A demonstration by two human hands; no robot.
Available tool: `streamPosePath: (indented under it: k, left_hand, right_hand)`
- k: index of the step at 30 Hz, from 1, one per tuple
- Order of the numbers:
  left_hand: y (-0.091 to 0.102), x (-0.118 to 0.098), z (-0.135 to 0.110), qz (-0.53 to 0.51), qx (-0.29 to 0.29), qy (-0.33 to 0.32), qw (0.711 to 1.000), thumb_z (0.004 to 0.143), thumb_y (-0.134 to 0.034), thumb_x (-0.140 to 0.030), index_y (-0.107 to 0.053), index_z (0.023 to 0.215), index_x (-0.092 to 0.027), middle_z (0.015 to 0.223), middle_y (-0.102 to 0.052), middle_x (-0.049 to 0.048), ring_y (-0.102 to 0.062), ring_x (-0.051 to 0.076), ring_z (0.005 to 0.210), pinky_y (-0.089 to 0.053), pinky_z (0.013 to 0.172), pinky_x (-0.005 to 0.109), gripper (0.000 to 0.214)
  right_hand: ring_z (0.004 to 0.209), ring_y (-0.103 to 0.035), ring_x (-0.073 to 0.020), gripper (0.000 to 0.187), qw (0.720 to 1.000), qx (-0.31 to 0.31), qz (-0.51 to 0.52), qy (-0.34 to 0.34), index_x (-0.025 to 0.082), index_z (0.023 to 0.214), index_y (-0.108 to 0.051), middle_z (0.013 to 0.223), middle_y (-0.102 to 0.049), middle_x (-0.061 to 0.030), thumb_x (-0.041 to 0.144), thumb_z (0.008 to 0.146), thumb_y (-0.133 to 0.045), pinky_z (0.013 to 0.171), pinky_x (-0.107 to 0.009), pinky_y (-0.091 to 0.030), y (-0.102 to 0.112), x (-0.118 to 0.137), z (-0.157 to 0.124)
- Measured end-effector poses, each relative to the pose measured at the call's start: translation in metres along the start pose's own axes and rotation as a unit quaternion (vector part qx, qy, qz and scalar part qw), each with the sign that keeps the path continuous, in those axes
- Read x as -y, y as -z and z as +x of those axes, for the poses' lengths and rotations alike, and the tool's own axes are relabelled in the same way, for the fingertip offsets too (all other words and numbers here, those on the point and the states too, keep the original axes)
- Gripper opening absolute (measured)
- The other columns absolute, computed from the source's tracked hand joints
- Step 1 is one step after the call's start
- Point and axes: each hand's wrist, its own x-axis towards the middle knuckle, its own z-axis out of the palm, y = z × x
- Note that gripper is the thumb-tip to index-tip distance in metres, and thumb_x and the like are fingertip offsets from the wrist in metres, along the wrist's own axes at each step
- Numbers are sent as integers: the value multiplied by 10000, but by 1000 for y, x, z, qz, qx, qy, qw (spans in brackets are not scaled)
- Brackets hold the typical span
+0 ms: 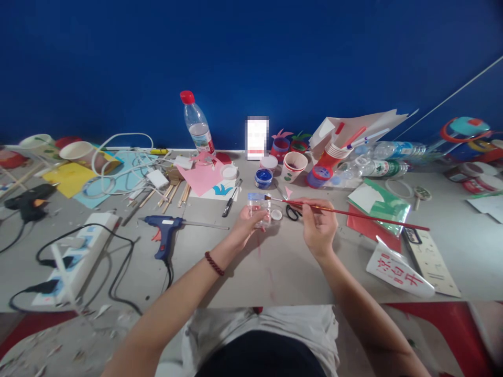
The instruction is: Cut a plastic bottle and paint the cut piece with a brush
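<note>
My left hand (250, 224) is closed around a small clear plastic cup-like piece (262, 209), with blue along its upper edge. A long red-handled paintbrush (365, 215) is pinched in my right hand (320, 225); its tip reaches left to the blue edge of the clear piece. Whether bristles and plastic touch, I cannot tell. Just beyond stands an open jar of blue paint (263, 178). A small white cap (276, 215) lies beside my left hand, and black-handled scissors (293, 212) lie between the hands, partly hidden.
A blue glue gun (165, 230) and a power strip (80, 256) with cables occupy the left. Behind the hands stand a paper cup (294, 166) of dark liquid and a water bottle (197, 125). Green and red sheets (393, 207) and a bottle label (398, 271) lie right.
</note>
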Motion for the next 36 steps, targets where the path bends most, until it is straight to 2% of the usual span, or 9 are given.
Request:
streamPosePath:
  k: [4, 9, 19, 27, 36]
  left_hand:
    - [1, -1, 0, -1, 2, 7, 1000, 683, -844, -324, -532, 1039, -161, 877, -731, 88, -687, 196, 803, -464, 606, 269, 500]
    - [2, -1, 0, 3, 19, 15, 1000, 676, -844, -329, -533, 1025, -165, 877, -729, 87, -691, 206, 809, -465, 578, 265, 496]
    - [0, -2, -1, -1, 33, 6, 999, 661, -851, -373, -533, 980, -163, 840, -723, 77, -688, 198, 777, -465, 552, 258, 497]
    - [1, 0, 1, -16, 35, 10, 999, 649, -863, -344, -535, 979, -168, 833, -730, 70, -693, 191, 745, -467, 535, 253, 498]
    - [2, -1, 2, -20, 21, 9, 1000, 666, -839, -334, -546, 970, -165, 853, -731, 77, -695, 196, 772, -478, 543, 253, 454]
  right_hand:
    - [843, -759, -206, 62, 999, -18, 27, -9, 244, 940, -632, 944, -745, -43, 294, 914, -656, 735, -381, -667, 0, 4, 0]
    - [898, -757, -212, 77, 995, 15, 94, -40, 254, 930, -611, 935, -754, -33, 299, 903, -668, 794, -414, -667, -2, 6, -1]
    - [903, -760, -207, 120, 991, 32, 101, -82, 248, 896, -627, 938, -754, -32, 342, 881, -702, 804, -408, -669, -5, 4, 1]
    - [863, -768, -210, 184, 991, 21, 97, -85, 236, 886, -605, 868, -761, -28, 384, 867, -713, 785, -412, -670, -5, 3, 4]
    - [841, -760, -206, 142, 992, -1, 99, -81, 236, 901, -633, 865, -740, -16, 344, 871, -719, 780, -414, -663, -1, 3, 6]
